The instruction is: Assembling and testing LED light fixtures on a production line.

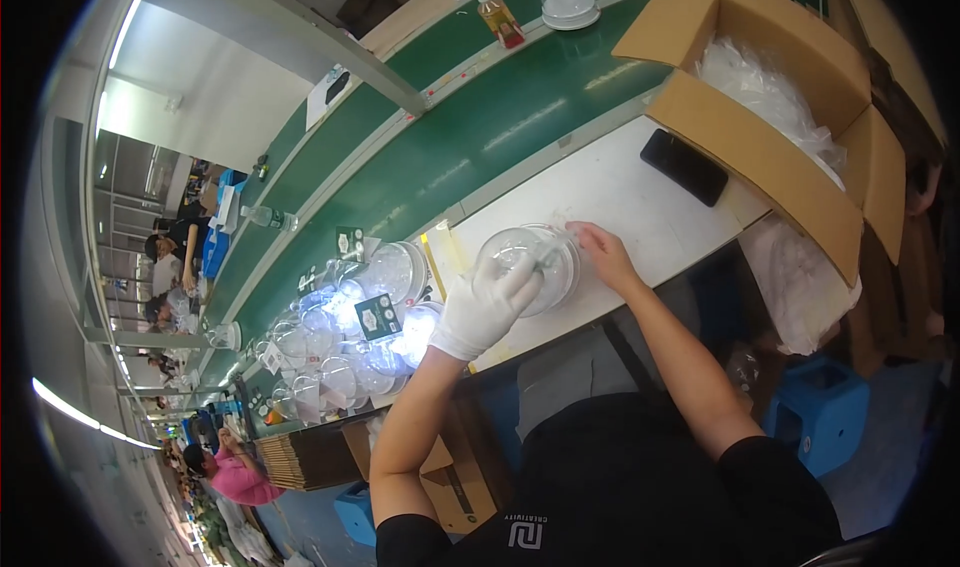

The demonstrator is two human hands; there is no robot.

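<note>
A clear round dome (510, 245) with a pale, disc-like base (572, 272) lies tilted on the white worktop in front of me. My left hand (482, 312), in a white glove, grips the dome, its fingers spread along the transparent wall; whether the fingertips are inside or outside I cannot tell. At the base's right rim, my bare right hand (606, 254) has its fingers bent and held against the edge. Just left of my glove, several similar clear domes (395, 270) are crowded together, some glowing white, with dark green cards (378, 317) among them.
An open cardboard box (740, 132) with clear plastic bags stands at the right, beside a black phone (684, 167). Beyond the worktop (625, 182) runs a green conveyor belt (470, 157), with a bottle (500, 22) and another dome (568, 2). Blue stools (822, 417) stand below. Other people work far left.
</note>
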